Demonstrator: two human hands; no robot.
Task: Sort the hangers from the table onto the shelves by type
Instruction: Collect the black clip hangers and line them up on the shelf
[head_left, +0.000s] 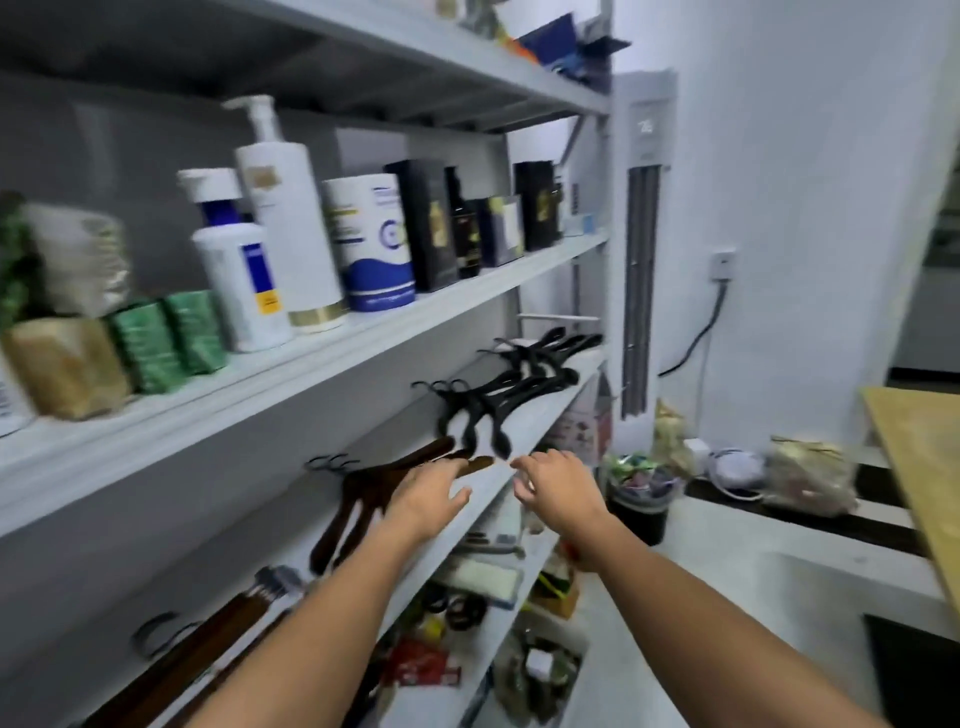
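Both empty, slack-fingered — left hand (434, 491) over the brown hangers (363, 493), right hand (558, 480) just beside, near the black hangers (483, 405) — piles kept apart by type along the shelf (550, 410).

Three brown hangers (363, 488), two green packets (148, 345), two white bottles (291, 218) (one pump-topped), one tub (371, 244)

One wide camera on the person's head, tilted forward and down, close against the shelves (332, 358) filling nine to twelve o'clock, table (919, 467) edge at three o'clock
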